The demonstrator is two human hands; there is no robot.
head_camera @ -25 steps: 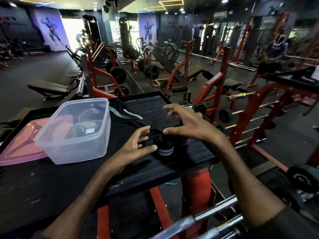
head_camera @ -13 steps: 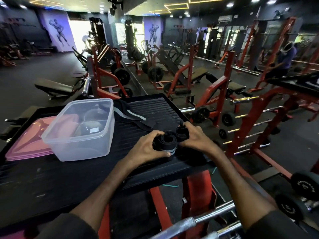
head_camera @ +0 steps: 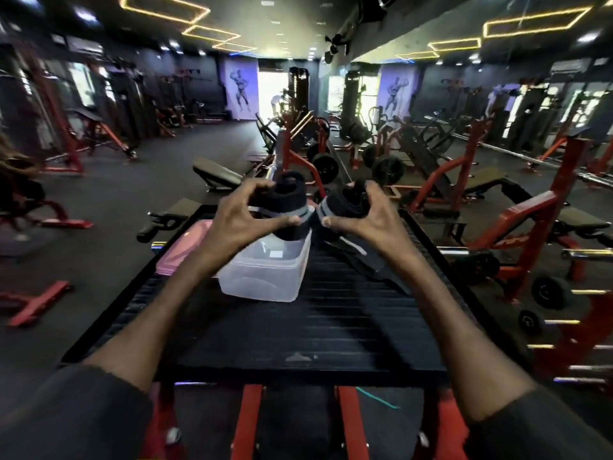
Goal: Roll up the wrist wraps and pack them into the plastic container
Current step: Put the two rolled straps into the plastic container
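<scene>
We now have both rolled wrist wraps off the bench top and in the air: a second ago they sat together near the right part of the front edge, with our hands closing around them. The left roll [head_camera: 286, 204] is pinched in our left hand [head_camera: 237, 220], thumb under it and fingers curled over its top, and it hangs above the far end of the clear plastic container [head_camera: 265, 277]. The right roll [head_camera: 341, 205] is gripped the same way in our right hand [head_camera: 365, 217], just beside the first, apart from it by a narrow gap, and just off the container's right rim. Both hands are closed firmly enough to keep the coils from springing loose; grey stripes show on each roll.

The container stands open on the black ribbed platform [head_camera: 331, 327], toward its far left part, with the pink lid [head_camera: 185, 247] lying just beyond it at the left edge. A further unrolled wrap [head_camera: 361, 250] lies flat to the container's right, near the far right edge.

We judge the rolling of these two done and the packing begun: the left roll need only go down, the right must shift left first. The flat wrap is still to roll.
</scene>
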